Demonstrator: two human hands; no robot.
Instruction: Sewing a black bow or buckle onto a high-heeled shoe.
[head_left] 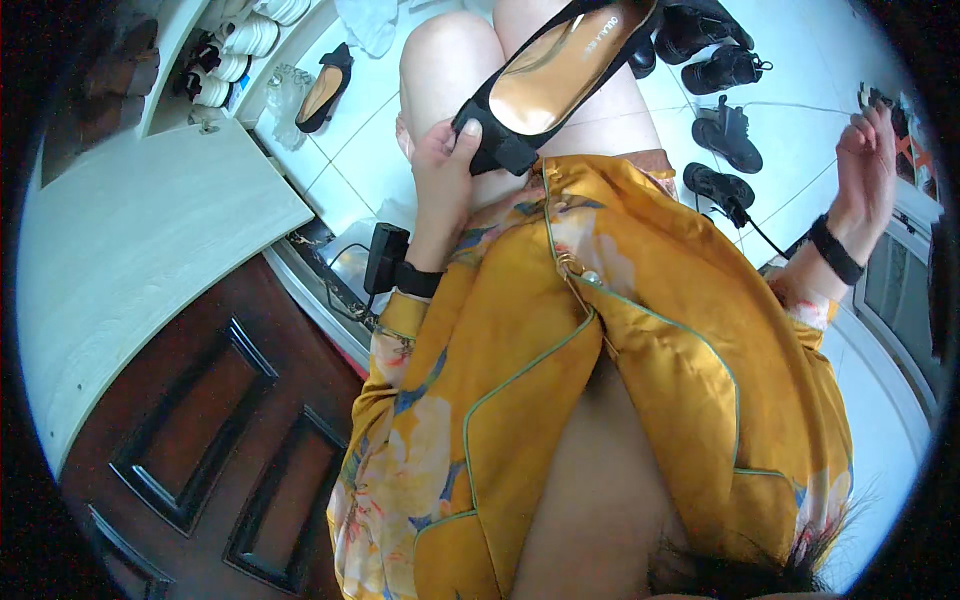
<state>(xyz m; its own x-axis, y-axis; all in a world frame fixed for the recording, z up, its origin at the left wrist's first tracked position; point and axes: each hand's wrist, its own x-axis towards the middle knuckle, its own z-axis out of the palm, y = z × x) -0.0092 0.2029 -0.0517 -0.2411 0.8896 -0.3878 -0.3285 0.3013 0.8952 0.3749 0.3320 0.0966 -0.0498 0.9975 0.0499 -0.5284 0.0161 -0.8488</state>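
A black pointed flat shoe (548, 85) with a tan insole lies tilted above my knees, its bow-trimmed toe toward me. My left hand (446, 165) grips it at the toe, the thumb on top by the black bow. The fingers underneath are partly hidden by the shoe. Off to the right, my right hand (868, 160) is raised and holds nothing, its fingers loosely bent and apart. The matching black flat (326, 92) sits on the white tile floor at the left, beside a clear plastic bag (287, 105).
Several black shoes and boots (725, 135) stand on the tiles at the right. An open pale cabinet door (160, 240) spreads across the left, with shoes on the shelves (225, 60) behind it. A dark brown panelled door (200, 430) fills the lower left.
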